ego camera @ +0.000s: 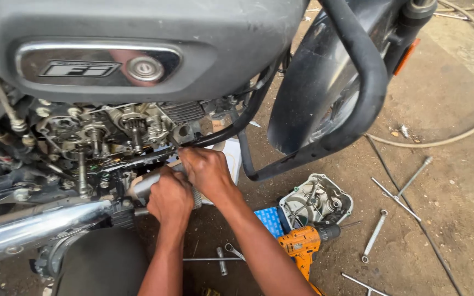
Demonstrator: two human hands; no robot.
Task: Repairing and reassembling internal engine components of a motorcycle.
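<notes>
I look down at a motorcycle with its engine side cover off, and the gears and shafts of the open engine [111,137] show below the grey fuel tank [138,44]. My left hand [170,198] is closed around a grey metal cylindrical part [145,185] just under the engine. My right hand [207,171] grips at the engine's lower right edge, fingers curled against the frame; what it holds is hidden. Both hands touch each other.
The chrome exhaust pipe [34,227] runs at lower left. A black crash guard [366,93] curves to the right. On the dirt floor lie the removed engine cover [316,200], an orange drill [303,244], a blue box [270,219], a spanner [374,235], T-handle wrenches [401,192] and a hose [456,137].
</notes>
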